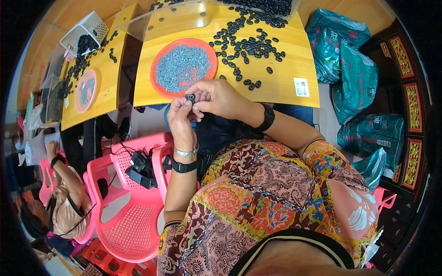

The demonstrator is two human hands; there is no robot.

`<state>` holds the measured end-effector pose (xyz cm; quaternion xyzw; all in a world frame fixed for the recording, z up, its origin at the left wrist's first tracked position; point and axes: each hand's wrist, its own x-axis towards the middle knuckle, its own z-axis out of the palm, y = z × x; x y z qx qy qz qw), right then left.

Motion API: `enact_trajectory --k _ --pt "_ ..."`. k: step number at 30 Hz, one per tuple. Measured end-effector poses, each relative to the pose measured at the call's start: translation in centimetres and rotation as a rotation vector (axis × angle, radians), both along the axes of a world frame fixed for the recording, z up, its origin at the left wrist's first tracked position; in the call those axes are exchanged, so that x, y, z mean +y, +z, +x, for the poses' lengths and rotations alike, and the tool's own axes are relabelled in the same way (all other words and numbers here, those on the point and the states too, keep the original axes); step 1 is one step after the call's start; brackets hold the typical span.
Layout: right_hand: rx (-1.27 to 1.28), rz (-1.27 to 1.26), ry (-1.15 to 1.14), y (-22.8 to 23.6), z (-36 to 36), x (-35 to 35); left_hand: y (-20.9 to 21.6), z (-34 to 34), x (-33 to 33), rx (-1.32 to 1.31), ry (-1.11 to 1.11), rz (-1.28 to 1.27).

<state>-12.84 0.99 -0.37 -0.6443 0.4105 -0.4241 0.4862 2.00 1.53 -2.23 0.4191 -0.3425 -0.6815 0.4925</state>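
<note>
Pinching a small black piece [190, 97], both hands [181, 113] [222, 97], loosely curled

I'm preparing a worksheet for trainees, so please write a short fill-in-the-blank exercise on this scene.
1. The left hand and right hand hold a small part coloured ____.
2. On the nearest table, the plate of silvery pieces lies to the ____ of the loose black oval parts.
3. The nearest plastic armchair is ____.
4. The teal bags are on the person's ____ side.

Missing words: black; left; pink; right.
</note>
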Motion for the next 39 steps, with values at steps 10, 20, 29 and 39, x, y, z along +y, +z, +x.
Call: enact_trajectory --k 10,20,29,39 --pt "-0.259 0.140 0.014 0.3 -0.3 0.1 0.9 0.4 -0.2 -0.087 -0.100 -0.147" --pt "-0.180 0.238 0.040 3.6 -1.2 0.6 1.3 1.0 0.1 -0.446 -0.081 -0.575" --pt "-0.230 0.189 0.126 2.9 -1.0 0.6 1.0 0.9 0.8 -0.705 0.038 -0.779" --pt "-0.331 0.309 0.173 3.4 -0.4 0.6 0.3 0.3 1.1 -0.726 0.242 -0.832"
